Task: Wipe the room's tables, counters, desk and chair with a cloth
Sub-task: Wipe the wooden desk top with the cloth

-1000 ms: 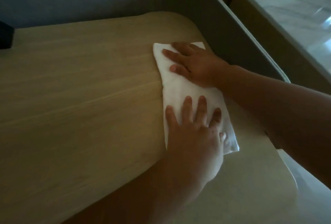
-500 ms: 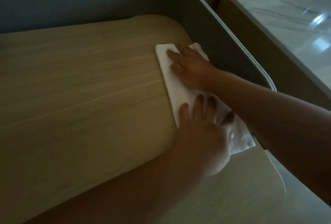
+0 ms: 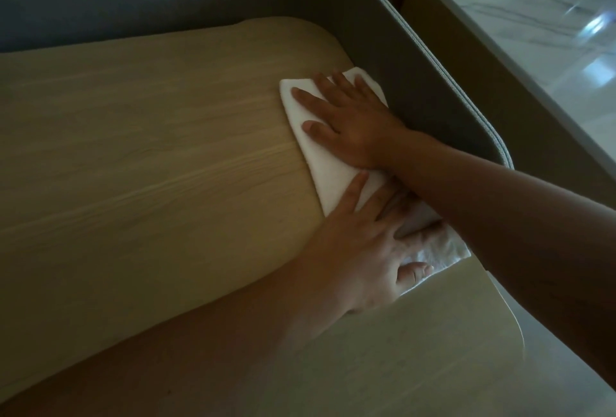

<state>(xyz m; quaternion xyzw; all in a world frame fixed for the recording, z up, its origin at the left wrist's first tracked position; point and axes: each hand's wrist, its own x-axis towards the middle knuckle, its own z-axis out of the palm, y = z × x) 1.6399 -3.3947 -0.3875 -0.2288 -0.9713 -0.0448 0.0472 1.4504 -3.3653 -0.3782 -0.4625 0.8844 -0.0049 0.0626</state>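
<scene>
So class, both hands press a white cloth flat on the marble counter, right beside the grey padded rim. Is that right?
Not quite. The head view shows the left hand and the right hand pressing the white cloth flat on the wooden desk top, not the marble counter, which lies apart beyond the grey padded rim. The rest holds.

The cloth [image 3: 328, 163] was plain white, the table [image 3: 150, 156] pale wood with streaked grain, its raised surround [image 3: 416, 60] grey, the counter [image 3: 533, 16] white grey-veined marble
</scene>
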